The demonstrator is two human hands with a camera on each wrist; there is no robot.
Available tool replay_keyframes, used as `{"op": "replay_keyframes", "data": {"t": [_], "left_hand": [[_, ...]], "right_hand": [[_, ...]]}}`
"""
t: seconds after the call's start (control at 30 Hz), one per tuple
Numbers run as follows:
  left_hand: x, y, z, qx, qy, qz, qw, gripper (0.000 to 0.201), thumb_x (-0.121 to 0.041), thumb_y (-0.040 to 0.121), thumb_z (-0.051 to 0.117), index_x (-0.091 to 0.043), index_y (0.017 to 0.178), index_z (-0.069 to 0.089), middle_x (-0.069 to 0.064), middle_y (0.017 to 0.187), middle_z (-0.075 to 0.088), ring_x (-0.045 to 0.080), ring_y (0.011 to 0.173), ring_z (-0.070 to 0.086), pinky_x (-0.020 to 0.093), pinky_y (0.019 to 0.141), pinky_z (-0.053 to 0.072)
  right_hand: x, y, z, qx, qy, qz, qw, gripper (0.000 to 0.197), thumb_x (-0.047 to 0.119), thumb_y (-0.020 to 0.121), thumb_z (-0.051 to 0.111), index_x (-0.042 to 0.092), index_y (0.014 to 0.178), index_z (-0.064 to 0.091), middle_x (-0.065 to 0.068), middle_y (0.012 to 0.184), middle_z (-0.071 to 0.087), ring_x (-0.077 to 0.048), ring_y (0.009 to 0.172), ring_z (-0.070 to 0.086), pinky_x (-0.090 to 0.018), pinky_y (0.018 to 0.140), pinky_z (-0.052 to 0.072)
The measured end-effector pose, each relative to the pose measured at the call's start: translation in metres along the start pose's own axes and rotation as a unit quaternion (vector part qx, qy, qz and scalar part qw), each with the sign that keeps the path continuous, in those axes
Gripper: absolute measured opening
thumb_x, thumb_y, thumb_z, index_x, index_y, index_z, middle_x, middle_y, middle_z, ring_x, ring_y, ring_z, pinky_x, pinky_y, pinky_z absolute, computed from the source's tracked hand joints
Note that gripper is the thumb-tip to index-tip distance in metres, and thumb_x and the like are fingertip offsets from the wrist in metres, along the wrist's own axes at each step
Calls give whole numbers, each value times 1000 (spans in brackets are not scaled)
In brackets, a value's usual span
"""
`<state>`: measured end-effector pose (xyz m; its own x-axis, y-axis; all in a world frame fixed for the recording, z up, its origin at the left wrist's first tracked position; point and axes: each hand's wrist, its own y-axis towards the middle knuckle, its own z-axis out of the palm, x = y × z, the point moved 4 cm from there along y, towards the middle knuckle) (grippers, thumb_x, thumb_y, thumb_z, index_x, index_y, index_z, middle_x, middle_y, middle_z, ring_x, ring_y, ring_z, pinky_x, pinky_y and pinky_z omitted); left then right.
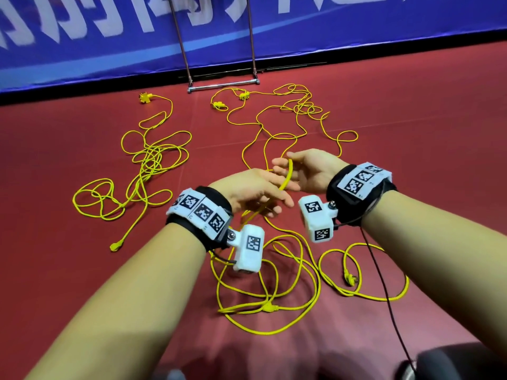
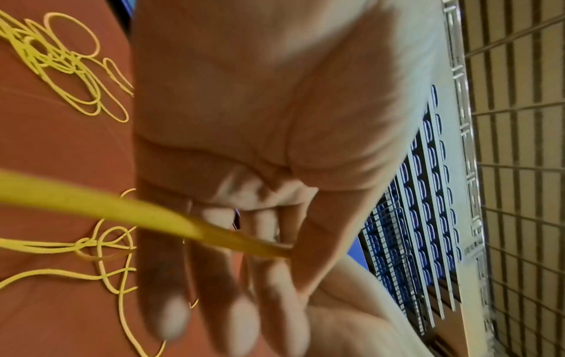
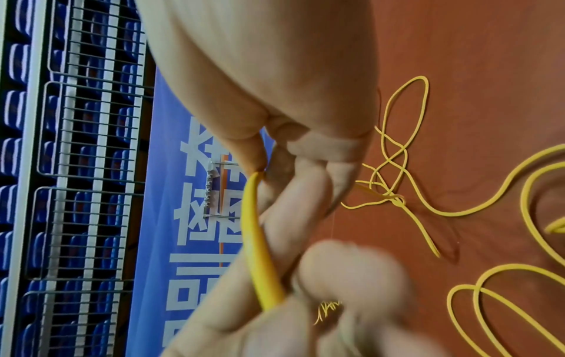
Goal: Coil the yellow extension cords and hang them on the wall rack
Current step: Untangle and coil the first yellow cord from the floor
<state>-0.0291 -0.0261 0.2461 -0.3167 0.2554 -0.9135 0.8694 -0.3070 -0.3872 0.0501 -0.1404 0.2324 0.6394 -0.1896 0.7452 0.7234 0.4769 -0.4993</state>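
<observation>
Both hands are seen in the head view holding one yellow cord (image 1: 287,176) above the red floor (image 1: 411,111): the left hand (image 1: 253,194) is curled loosely over the strand as it drops away beneath the palm, and the right hand (image 1: 307,171) has the same strand looped up through its part-spread fingers, thumb on top. Two or three further cords are left sprawled on the floor, one tangle (image 1: 148,160) well to the left and another (image 1: 290,111) ahead, near the foot of a metal frame (image 1: 222,87) standing against the blue banner (image 1: 356,28); whether that frame is the wall rack cannot be told. In the left wrist view the cord (image 2: 153,212) is seen running across the palm and disappearing between thumb and forefinger, so the grip is judged a light pinch on the strand. In the right wrist view the cord (image 3: 257,241) is held between thumb tip and forefinger, the other fingers (image 3: 305,193) being relaxed beside it. Coiling appears barely begun. For a good coil, even loops should be laid into one hand while slack is fed by the other, a slight twist being given to each turn so that kinks are avoided, and crossings on the floor should be freed before they are drawn tight.
</observation>
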Motion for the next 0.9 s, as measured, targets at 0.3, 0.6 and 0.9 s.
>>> {"op": "replay_keyframes", "data": {"t": [0.3,0.6,0.9], "left_hand": [[14,5,-38,-221,-224,-47,948,18,-20,94,45,-13,88,61,6,96,65,24,88,62,38,85,49],[19,7,-49,-274,-413,-11,868,26,-20,104,43,-7,83,51,1,62,48,12,42,48,22,43,47],[-7,0,-11,-26,-84,41,995,24,-10,101,44,-10,116,62,-1,67,49,7,42,30,18,43,30]], "right_hand": [[-3,1,15,85,-232,-130,960,40,-10,98,35,13,117,62,-5,78,61,-12,60,58,-26,61,45],[-36,-1,22,200,-439,-85,872,30,-14,92,47,3,105,68,-5,76,70,-13,65,64,-25,63,44],[-5,7,0,16,-37,-2,999,43,41,105,30,9,86,51,-3,61,63,-19,63,63,-31,65,52]]}}
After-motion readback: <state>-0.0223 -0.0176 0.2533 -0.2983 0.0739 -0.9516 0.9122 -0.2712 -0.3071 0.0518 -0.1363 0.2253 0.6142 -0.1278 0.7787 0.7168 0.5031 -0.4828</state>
